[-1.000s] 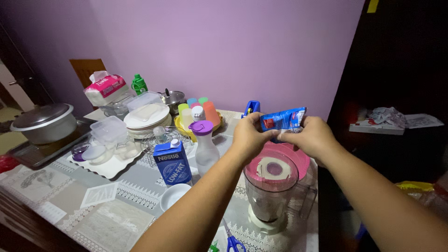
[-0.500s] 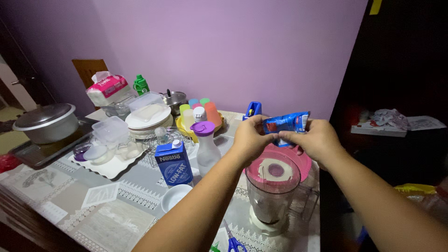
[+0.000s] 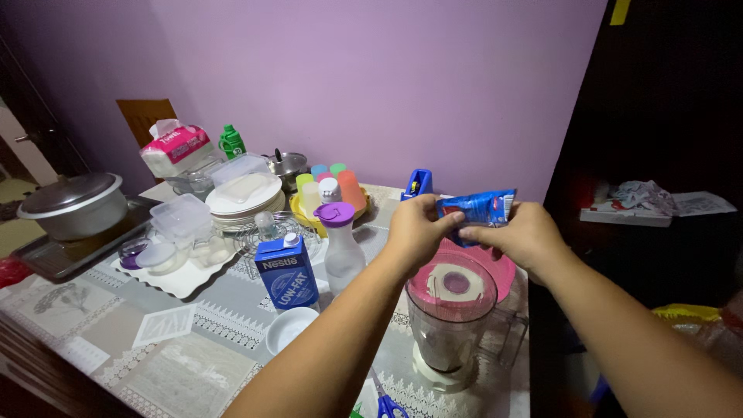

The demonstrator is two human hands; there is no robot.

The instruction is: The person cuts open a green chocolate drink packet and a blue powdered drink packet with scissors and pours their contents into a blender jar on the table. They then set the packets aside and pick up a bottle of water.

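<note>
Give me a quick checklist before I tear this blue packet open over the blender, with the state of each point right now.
1. Both hands on the packet: ok. The left hand and right hand pinch the blue packet from either side.
2. Packet above the jar: ok. It is held over the blender jar.
3. Jar mouth free: not ok. The pink lid sits on it; whether its centre hole is open, cannot tell.
4. Packet already torn: cannot tell.
5. Blender footing: ok. It stands upright on the table, near the edge.
6. Scissors within reach: ok. The blue-handled scissors lie by the blender base.
</note>
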